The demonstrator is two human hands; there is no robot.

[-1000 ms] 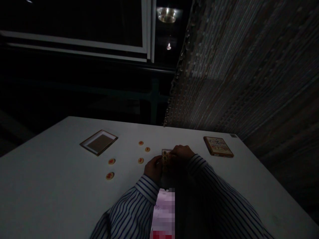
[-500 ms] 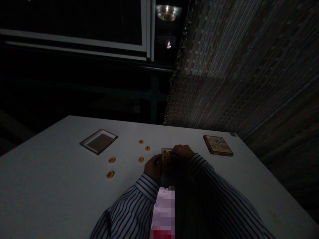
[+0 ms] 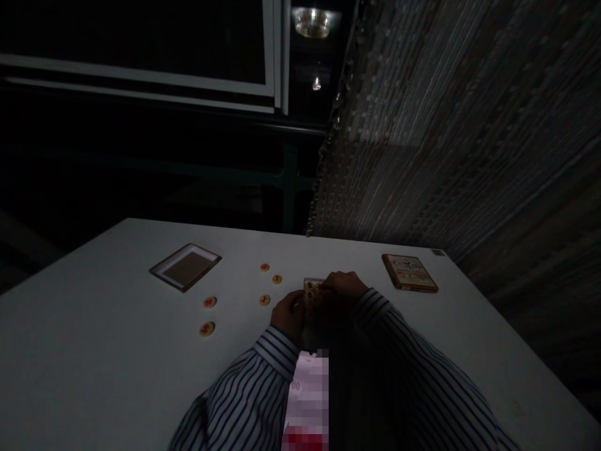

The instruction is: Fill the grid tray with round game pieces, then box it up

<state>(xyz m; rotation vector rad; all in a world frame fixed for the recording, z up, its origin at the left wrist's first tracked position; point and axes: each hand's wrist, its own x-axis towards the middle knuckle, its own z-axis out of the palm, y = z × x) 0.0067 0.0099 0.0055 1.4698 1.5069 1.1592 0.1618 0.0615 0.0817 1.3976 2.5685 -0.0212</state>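
A small tray of round Chinese chess pieces [image 3: 310, 290] lies in front of me, its near part in deep shadow. My left hand [image 3: 287, 314] is closed against the tray's left side, thumb and fingers at its edge. From the right, my right hand [image 3: 346, 285] reaches over the tray with its fingers curled down among the pieces. What its fingertips hold is hidden in the dark. Left of my hands, several loose pieces with red marks lie flat, among them one chess piece [image 3: 265, 300] nearest my left hand and another chess piece [image 3: 207, 329] farther left.
An open shallow box lid [image 3: 158, 271] lies at the back left of the white table [image 3: 117, 351]. At the back right is a printed box [image 3: 412, 273]. A beaded string curtain [image 3: 399, 156] hangs behind the table's right side. The room is dim.
Both hands stay at the tray with almost no movement. The whole view has shifted very slightly, and the loose pieces lie in the same places.
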